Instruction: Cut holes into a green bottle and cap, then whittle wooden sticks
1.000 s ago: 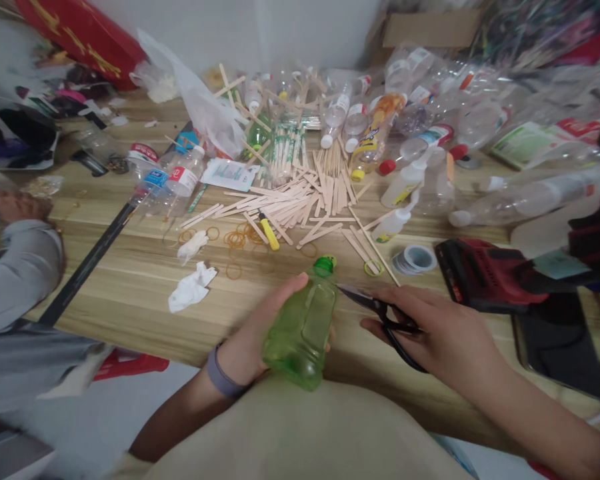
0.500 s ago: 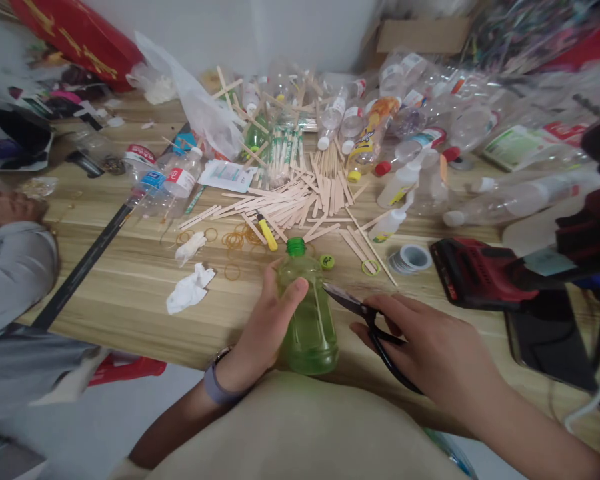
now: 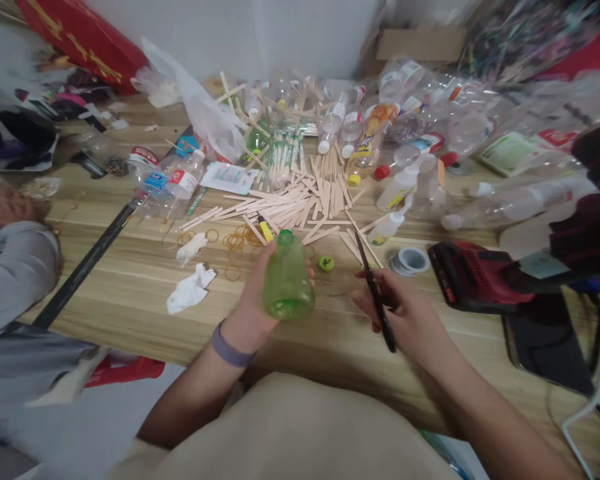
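A green plastic bottle (image 3: 289, 280) is wrapped in my left hand (image 3: 253, 300), its neck pointing away from me and its base tilted toward me. To the right, my right hand (image 3: 397, 300) grips black-handled scissors (image 3: 377, 300), seen edge-on with the tip pointing away from me. The scissors and the bottle are apart. Between them and a little farther back, a green cap (image 3: 325, 263) lies on the wooden table (image 3: 220, 337). A yellow-handled tool (image 3: 265, 229) lies just behind the bottle.
Wooden sticks (image 3: 285, 207), rubber bands (image 3: 236, 241) and crumpled tissue (image 3: 191, 288) lie beyond my hands. Clear bottles (image 3: 520, 199) crowd the back right. A red-black power tool (image 3: 473, 277) and a wire spool (image 3: 409, 261) sit right. Another person's sleeve (image 3: 27, 267) is at left.
The bottle has been lifted and tipped, its base now nearer the camera, and moved slightly left. My right hand has turned the scissors from pointing left to pointing away from me.
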